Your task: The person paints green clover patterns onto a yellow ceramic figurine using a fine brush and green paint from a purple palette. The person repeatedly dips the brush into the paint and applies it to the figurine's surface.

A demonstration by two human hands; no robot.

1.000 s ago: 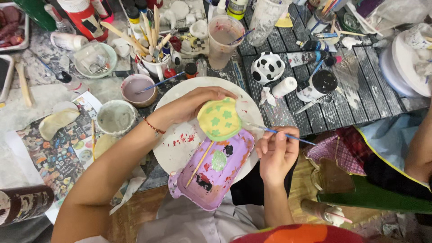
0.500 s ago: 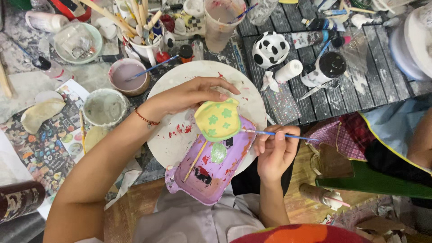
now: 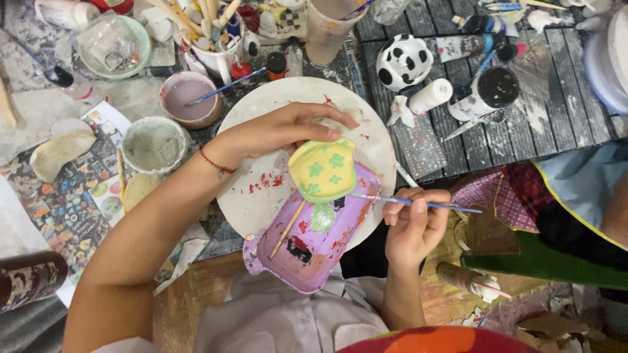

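My left hand (image 3: 281,131) reaches in from the left and holds a small yellow ceramic piece with green spots (image 3: 323,170) by its top edge. It hovers over a purple plastic tray (image 3: 307,252) smeared with paint, where a wooden stick lies. My right hand (image 3: 413,222) grips a thin blue paintbrush (image 3: 418,203), its tip touching the yellow piece's lower right side. Both are above a round white plate (image 3: 261,196) stained with red paint.
A cup of lilac paint with a brush (image 3: 190,98), a grey-water cup (image 3: 152,145), a pot of brushes (image 3: 209,39), a cow-spotted figure (image 3: 404,62), paint bottles (image 3: 487,91) and scissors crowd the table. A person's green-and-blue sleeve (image 3: 562,222) is at right.
The view has shifted slightly, so everything sits lower in frame. The brush tip has moved in against the yellow piece; my left hand keeps its hold.
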